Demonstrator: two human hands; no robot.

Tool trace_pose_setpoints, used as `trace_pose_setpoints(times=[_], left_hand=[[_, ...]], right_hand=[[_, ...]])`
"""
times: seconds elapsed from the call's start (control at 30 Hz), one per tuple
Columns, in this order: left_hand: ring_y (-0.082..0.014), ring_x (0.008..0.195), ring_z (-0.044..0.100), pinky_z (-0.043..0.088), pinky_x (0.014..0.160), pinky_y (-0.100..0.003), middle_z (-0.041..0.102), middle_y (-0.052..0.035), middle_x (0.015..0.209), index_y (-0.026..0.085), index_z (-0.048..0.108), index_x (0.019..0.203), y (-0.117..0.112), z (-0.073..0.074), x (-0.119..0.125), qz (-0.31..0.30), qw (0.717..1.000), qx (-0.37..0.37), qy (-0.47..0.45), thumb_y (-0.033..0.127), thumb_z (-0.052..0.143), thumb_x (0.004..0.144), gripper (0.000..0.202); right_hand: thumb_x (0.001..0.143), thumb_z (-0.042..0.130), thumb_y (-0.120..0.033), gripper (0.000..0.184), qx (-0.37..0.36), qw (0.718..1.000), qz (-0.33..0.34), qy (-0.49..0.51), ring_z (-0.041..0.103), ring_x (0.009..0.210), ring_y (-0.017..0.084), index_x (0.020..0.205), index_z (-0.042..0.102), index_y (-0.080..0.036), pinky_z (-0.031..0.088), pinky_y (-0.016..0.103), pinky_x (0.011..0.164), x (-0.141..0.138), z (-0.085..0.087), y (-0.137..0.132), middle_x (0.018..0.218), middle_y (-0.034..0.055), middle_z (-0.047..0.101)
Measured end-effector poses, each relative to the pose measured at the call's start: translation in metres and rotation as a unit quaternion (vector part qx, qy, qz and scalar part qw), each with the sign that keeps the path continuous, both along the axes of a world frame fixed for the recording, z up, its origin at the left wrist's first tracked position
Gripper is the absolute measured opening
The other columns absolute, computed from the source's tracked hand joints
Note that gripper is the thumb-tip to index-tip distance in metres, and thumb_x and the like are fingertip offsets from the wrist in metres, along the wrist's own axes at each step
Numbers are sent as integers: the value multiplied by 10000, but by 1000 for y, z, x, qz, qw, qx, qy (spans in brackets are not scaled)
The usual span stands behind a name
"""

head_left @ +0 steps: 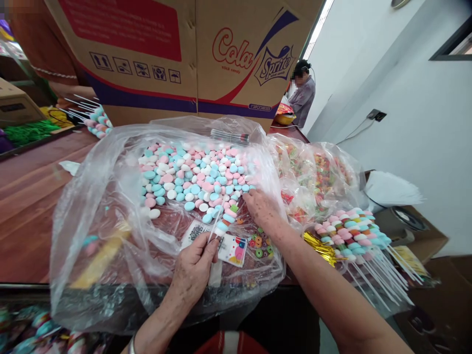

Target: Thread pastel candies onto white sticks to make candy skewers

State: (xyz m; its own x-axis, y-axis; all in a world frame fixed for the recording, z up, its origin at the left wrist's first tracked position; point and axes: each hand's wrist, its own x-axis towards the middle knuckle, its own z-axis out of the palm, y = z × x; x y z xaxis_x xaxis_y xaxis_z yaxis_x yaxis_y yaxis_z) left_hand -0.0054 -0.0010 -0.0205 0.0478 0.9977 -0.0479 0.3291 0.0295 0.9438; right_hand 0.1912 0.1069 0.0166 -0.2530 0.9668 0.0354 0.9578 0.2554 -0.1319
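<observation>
Pinching an apparently part-threaded stick (pixel 214 224) above the plastic bag (pixel 88 196), the left hand (pixel 194 260) faced many loose candies (pixel 200 177), unthreaded, where the right hand (pixel 264 211) hid its grip, while filled sticks (pixel 354 235) lay alongside.

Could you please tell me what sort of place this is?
Probably a small candy-assembly workshop: loose pastel candies lie spread out, candy skewers are grouped at right, and a carton printed "stick candy" stands behind.
</observation>
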Motion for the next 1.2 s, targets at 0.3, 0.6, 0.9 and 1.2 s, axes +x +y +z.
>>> trace_pose_setpoints(times=[0.3, 0.6, 0.9, 1.2], left_hand=[[-103, 414, 362, 258, 406, -210, 377, 90, 477, 220, 501, 685, 0, 0, 0, -2, 1000, -14, -1, 472, 469, 919, 345], [-103, 427, 368, 267, 408, -205, 387, 85, 488, 218, 504, 684, 0, 1, 0, 0, 1000, -14, 7, 475, 466, 917, 348], [-103, 424, 363, 264, 403, -204, 383, 84, 485, 219, 501, 677, 1, 5, 0, 2, 1000, -14, 7, 473, 474, 912, 348], [-108, 437, 371, 268, 410, -204, 402, 79, 490, 218, 507, 670, 0, 2, 1, -1, 1000, -18, 10, 489, 487, 905, 359]], right_hand=[[883, 501, -199, 242, -48, 996, -9, 81, 631, 826, 185, 1079, 643, -215, 449, 266, 717, 6, 6, 0, 925, 25, 703], [932, 425, -161, 254, 7, 996, -18, 89, 601, 962, 194, 1136, 574, -194, 435, 268, 797, 5, 9, -11, 1122, 77, 645], [941, 447, -158, 230, -7, 997, 17, 81, 582, 1011, 216, 1053, 646, -175, 431, 295, 850, 0, -8, -9, 1056, 107, 666], [816, 544, -83, 184, -32, 969, 3, 247, 557, 1082, 207, 915, 659, -187, 416, 319, 956, -2, -17, -7, 1040, 83, 676]])
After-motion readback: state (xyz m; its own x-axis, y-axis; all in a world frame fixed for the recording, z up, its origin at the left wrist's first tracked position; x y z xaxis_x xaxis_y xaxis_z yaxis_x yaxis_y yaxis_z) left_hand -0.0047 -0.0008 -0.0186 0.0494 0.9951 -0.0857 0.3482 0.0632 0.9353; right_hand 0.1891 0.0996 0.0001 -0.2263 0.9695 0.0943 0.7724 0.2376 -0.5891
